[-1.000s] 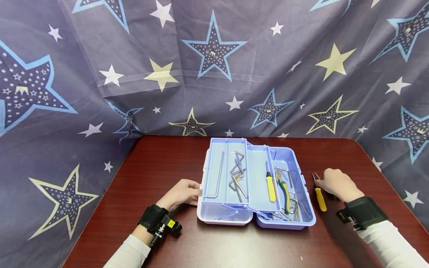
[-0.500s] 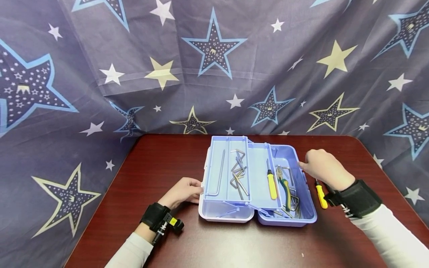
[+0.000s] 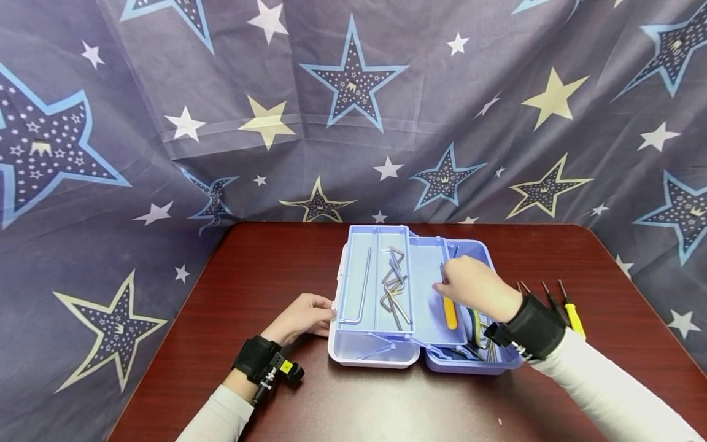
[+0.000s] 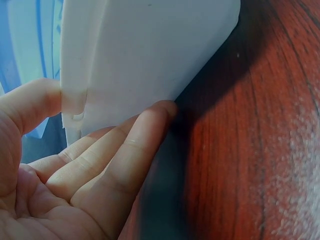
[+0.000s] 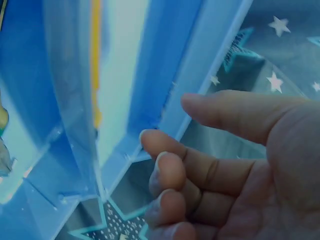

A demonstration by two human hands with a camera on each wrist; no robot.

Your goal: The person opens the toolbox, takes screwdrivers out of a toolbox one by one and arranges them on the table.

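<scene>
My left hand grips the white lid of an opened toolbox, thumb over the rim and fingers along its outer side. Above the middle tray hovers my right hand, near a yellow-handled screwdriver that lies there. In the right wrist view the right hand's fingers are loosely bent, with the thumb apart and nothing between them. Green-and-yellow pliers lie in the deep compartment, partly covered by the right hand.
The left tray holds a long hex key and several smaller hex keys. On the table to the right lie several screwdrivers, one with a yellow handle; the right wrist hides parts of others. A star-patterned curtain hangs behind the table.
My right hand has moved left from the screwdrivers on the table, past the toolbox's right edge, to over the middle tray. More screwdrivers on the table are uncovered. My left hand stays on the lid.
</scene>
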